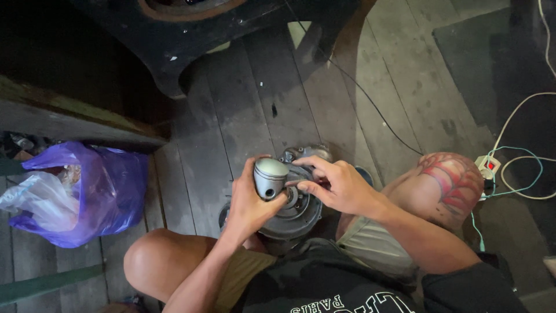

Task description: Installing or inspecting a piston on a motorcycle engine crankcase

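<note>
Left hand: the left hand (pixel 250 204) is wrapping its fingers (pixel 277 204) closed around a silver piston (pixel 270 177), holding it crown-up just above the engine part.
Right hand: the right hand (pixel 341 186) is reaching in from the other side, its fingers (pixel 307 186) curling and pinching at the piston's side; they are probably working a small pin or clip, but the spot is too shadowed to tell what they are gripping.
Piston position: it is sitting over the round grey engine casing (pixel 295 214), touching or nearly touching its centre.
Casing position: it is resting on the wooden floor (pixel 249 104) between the person's bent knees.
Progress: judging by the pose, the piston is standing free of any cylinder and is being handled at its base; whether it is coming off or going on is not showing, and no loose cylinder is lying in view, so that stage looks unfinished.
Surroundings: a purple plastic bag (pixel 98 197) is lying well to the left; a white power strip (pixel 487 164) with trailing cables is lying to the right.
</note>
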